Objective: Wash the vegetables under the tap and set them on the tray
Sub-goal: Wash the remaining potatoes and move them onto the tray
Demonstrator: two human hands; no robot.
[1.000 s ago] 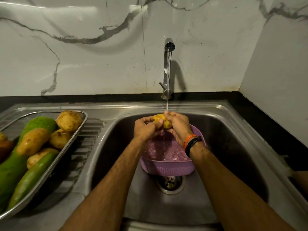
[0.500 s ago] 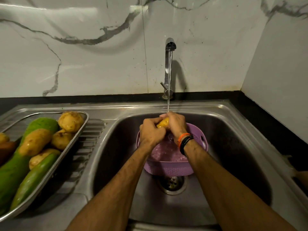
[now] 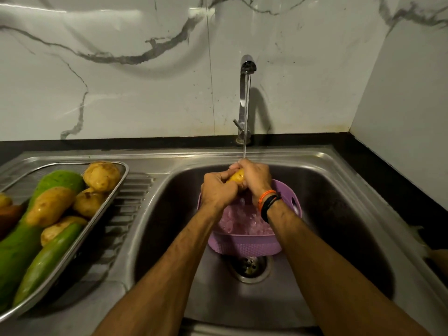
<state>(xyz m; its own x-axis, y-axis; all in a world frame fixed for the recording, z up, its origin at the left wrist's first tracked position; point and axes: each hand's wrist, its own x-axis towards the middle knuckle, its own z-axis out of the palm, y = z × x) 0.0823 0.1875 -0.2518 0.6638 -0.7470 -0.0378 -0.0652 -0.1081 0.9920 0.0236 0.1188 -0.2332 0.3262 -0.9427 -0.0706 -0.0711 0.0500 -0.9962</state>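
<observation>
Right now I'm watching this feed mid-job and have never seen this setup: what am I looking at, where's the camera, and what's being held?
There is no machine: these are a person's two bare arms, filmed by a wide-angle camera worn on the head, looking forward and down. The left hand and right hand both grip one potato under the running tap. Below them a purple basket sits in the steel sink, holding water. On the drainboard to the left, a metal tray holds more potatoes and long green vegetables.
</observation>
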